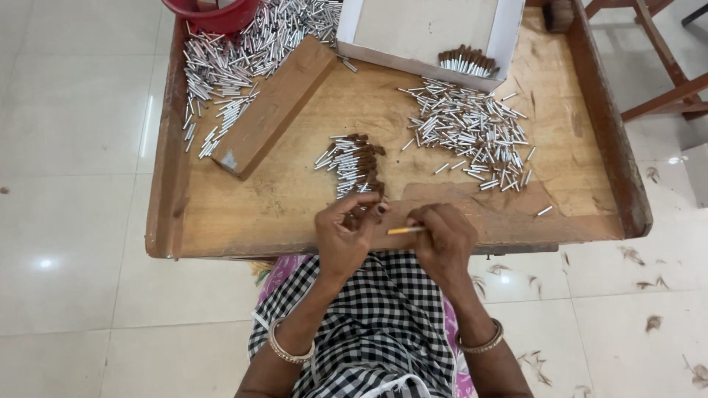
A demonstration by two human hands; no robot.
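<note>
My left hand point(344, 234) pinches a small brown-tipped white tube point(363, 209) at the near edge of the wooden tray table point(295, 206). A thin yellow stick point(405, 230) is gripped in my right hand point(444, 243), with its tip pointing left toward the other hand. Just beyond my left hand lies a row of white tubes with brown ends point(358, 163). A loose pile of plain white tubes point(472, 133) lies to the right of it.
A wooden block point(274, 107) lies at an angle at the left. A larger heap of white tubes point(228, 66) and a red bowl point(214, 13) are at the far left. A white cardboard box point(428, 33) holding several brown-tipped tubes stands at the back. Raised wooden rims edge the tray.
</note>
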